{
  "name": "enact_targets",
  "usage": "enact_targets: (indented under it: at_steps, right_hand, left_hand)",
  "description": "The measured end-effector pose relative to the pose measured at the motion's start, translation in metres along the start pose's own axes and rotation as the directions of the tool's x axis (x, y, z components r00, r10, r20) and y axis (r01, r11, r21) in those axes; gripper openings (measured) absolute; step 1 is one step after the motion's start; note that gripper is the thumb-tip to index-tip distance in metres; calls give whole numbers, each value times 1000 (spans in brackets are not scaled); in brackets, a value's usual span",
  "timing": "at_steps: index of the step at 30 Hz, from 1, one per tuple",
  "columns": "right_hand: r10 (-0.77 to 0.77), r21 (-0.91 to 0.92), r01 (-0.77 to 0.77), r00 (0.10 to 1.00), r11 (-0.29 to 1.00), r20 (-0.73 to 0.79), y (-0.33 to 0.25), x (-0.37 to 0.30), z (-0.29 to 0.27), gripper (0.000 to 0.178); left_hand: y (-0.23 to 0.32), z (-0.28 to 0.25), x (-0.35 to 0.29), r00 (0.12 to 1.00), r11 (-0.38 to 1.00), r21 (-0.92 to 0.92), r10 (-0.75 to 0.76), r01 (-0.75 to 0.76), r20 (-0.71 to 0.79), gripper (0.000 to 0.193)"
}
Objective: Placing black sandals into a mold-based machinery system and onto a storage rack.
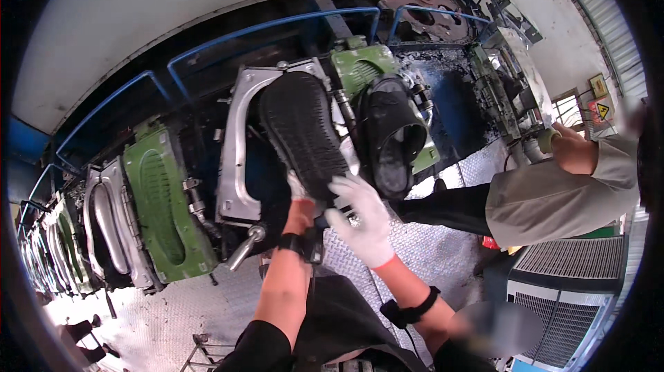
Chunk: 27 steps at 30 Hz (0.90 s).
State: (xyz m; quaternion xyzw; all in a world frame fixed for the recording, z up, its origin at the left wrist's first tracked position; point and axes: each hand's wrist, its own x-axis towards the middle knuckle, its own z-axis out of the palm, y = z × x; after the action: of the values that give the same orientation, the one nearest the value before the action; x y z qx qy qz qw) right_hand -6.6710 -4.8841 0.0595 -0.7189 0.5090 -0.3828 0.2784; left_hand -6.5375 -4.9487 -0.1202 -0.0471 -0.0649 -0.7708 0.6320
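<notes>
My left hand (297, 187), in a white glove, grips the near end of a black slide sandal (297, 123). Its ridged sole faces up, and it hides most of my left fingers. My right hand (366, 223), gloved too, is beside that same end with fingers spread and nothing held in them. Behind the sandal is an opened silver metal mould frame (235, 157). A second black slide sandal (393, 133), strap side up, rests over a green mould plate (363, 64) to the right.
More moulds, among them a green plate with a sole-shaped hollow (162, 199), line the left. A metal handle (247, 247) juts toward me. Blue rails (277, 21) run behind. At right, a person in a grey shirt (560, 196) stands near a large vented unit (567, 303).
</notes>
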Motion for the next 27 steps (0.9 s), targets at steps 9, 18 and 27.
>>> enact_targets:
  at_steps: [9,18,27]
  right_hand:
    - [-45,-495,155,973,855,227,0,56,42,83]
    - [-106,-352,193,962,916,252,-8,31,55,76]
    - [-130,-359,196,971,913,200,-11,20,64,66]
  left_hand:
    - [1,-3,-48,834,894,423,115,150,-539,37]
    - [1,9,-113,744,898,395,129,193,-656,37]
    - [19,-1,-112,729,886,405,122,226,-673,37]
